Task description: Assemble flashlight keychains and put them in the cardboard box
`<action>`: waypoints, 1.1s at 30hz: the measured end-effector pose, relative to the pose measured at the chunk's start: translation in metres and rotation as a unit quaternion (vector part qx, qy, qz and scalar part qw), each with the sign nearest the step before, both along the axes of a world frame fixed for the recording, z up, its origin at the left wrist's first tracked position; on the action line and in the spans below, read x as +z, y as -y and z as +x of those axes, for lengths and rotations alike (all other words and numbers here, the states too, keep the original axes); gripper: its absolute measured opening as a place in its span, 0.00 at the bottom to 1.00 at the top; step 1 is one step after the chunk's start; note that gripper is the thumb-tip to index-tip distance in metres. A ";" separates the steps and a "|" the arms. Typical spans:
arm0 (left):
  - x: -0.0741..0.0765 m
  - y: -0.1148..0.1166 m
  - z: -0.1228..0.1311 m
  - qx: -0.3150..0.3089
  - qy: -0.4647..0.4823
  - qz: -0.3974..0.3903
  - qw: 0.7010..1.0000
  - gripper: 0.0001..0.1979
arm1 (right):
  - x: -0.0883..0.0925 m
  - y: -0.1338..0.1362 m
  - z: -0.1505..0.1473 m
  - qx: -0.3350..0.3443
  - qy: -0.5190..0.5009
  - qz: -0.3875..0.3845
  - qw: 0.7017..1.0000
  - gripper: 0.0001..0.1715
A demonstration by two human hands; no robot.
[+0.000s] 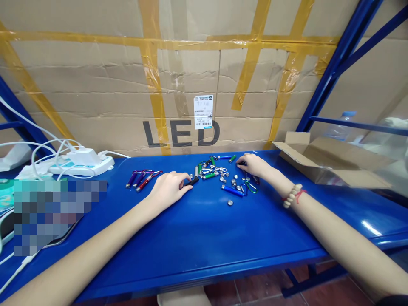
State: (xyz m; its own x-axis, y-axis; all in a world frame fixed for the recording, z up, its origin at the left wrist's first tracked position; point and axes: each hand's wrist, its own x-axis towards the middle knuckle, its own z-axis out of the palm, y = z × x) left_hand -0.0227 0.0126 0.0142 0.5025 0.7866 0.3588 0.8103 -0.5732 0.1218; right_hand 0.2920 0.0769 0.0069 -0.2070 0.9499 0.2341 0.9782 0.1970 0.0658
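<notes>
Pinching a small black torch (193,181) against the blue counter (204,238), the left hand (168,188) had its grip closed on it, just left of a heap of keychain torches (213,173) and button cells (235,183). The right hand (254,165) rested at the heap's far edge; whether its grip held anything I could not tell. Purple and red torches (142,178) lay apart, farther left.
</notes>
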 end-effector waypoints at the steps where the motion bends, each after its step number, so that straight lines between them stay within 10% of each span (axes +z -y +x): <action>1: 0.000 0.000 0.000 0.008 -0.001 -0.002 1.000 0.11 | 0.001 0.000 -0.002 0.013 -0.004 0.000 1.000 0.13; 12: -0.003 -0.001 -0.001 -0.047 0.032 0.000 0.998 0.11 | 0.004 0.006 -0.020 0.142 -0.101 -0.007 0.985 0.15; 23: -0.004 0.013 0.010 -0.056 0.084 0.020 0.995 0.12 | -0.016 -0.002 -0.017 -0.029 -0.117 -0.024 0.992 0.36; 33: -0.006 0.013 0.012 -0.073 0.098 0.048 0.991 0.11 | -0.008 0.004 -0.022 0.054 -0.084 0.015 0.995 0.19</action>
